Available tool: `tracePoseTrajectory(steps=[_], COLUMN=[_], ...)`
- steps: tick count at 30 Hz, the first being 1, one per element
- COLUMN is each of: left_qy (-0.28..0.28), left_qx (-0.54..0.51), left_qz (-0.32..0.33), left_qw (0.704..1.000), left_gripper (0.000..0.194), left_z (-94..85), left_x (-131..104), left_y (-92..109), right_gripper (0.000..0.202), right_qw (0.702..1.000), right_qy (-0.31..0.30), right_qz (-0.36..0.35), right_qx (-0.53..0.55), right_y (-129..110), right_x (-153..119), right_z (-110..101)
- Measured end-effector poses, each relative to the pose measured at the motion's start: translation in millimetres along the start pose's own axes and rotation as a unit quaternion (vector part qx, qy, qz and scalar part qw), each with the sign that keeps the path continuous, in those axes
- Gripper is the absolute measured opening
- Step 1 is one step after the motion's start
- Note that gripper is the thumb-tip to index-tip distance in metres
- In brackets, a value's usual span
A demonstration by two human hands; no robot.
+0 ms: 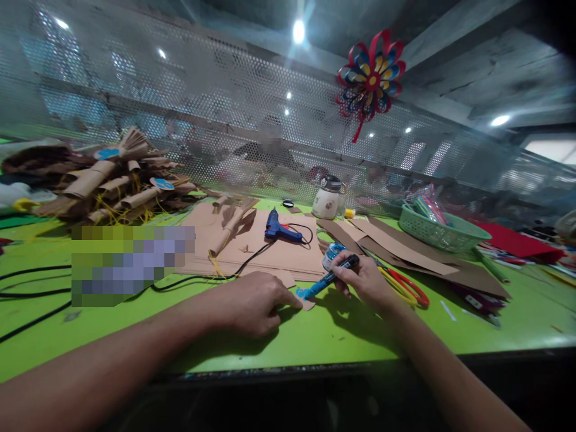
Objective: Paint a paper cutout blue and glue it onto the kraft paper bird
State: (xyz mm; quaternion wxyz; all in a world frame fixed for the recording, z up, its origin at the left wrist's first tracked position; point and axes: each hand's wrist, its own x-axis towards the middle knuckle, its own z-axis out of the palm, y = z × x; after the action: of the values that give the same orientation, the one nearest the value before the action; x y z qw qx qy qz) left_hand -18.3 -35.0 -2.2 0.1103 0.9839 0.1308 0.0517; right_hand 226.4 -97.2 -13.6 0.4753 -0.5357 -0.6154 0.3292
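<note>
Gripping 1 marker [328, 279], R fingers [345, 275] closed; L fingers [286, 294]: 1 tip on 1 card pc. [308, 304], hold unclear.

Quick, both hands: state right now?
Left hand: index extended to the cardboard piece; whether it grips anything can't be told.
Right hand: closed, holding the marker.

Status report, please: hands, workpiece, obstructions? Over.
Left hand: fingertip at small brown piece. Right hand: gripping marker, tip at piece's blue patch. Nothing seen blocking; glue gun lies beyond.
</note>
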Motion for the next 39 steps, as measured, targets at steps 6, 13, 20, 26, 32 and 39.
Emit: tracePoseTrajectory(steps=[6,13,20,26,32,39], left_qy=[-0.009,-0.005,-0.001,0.0,0.002,0.002], left_qx=[-0.009,0.001,-0.004,-0.005,-0.004,-0.001], left_qz=[0.012,0.014,0.013,0.018,0.011,0.01], left_qw=[1.0,1.0,1.0,1.0,1.0,1.0], left_gripper=[0.064,0.065,0.064,0.065,0.067,0.065], left_z=[0.3,0.5,1.0,-0.2,0.1,1.9], left_x=[0.1,0.3,0.4,-0.1,-0.2,-1.3], left_y=[-0.4,-1.5,-1.5,0.1,-0.4,-2.1], right_gripper=[0.016,0.017,0.018,0.017,0.016,0.016], right_qw=[1.0,1.0,1.0,0.999,0.999,0.999], right_qy=[-0.004,0.005,-0.002,-0.002,0.004,0.007], right_qz=[-0.002,-0.001,-0.004,0.002,-0.003,-0.001], right_qx=[-0.009,-0.023,-0.028,-0.035,-0.039,-0.035], right_y=[-4.1,-6.9,-5.0,-4.8,-3.3,-3.9], right_x=[-1.1,-1.5,-1.3,-1.2,-0.9,-0.4], right_z=[1.3,1.6,0.6,-0.2,0.1,0.7])
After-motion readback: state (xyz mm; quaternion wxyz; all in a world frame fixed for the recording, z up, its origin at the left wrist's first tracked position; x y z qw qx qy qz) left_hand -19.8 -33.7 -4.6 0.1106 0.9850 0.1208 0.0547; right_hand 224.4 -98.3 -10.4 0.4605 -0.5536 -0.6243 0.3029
